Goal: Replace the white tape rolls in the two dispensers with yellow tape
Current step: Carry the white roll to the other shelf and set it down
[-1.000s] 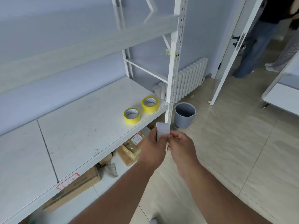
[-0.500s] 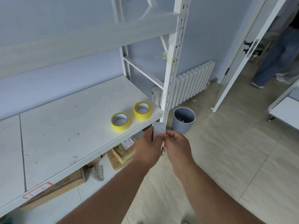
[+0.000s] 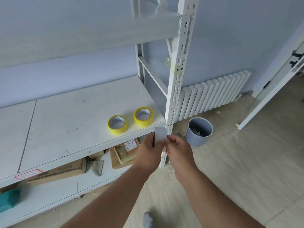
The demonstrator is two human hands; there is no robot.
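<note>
At center frame, just below the shelf [image 3: 79,122] edge, the left hand [image 3: 148,155] grips a white tape roll [image 3: 160,134] while the right hand [image 3: 178,152] pinches its loose end. 2 yellow tape rolls [image 3: 117,124] sit just above on the shelf. Probably best to press that end flat, then set the roll aside.

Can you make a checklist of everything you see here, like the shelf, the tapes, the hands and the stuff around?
Surface: white shelf, scuffed.
Job's things: two yellow tape rolls lying flat near the shelf's front edge; white tape roll held in front of it. Dispensers: nothing seen.
Clutter: cardboard boxes on the lower shelf.
Hands: left hand and right hand both grip the white roll.
Cables: nothing seen.
Surroundings: grey bin, radiator, tiled floor.
</note>
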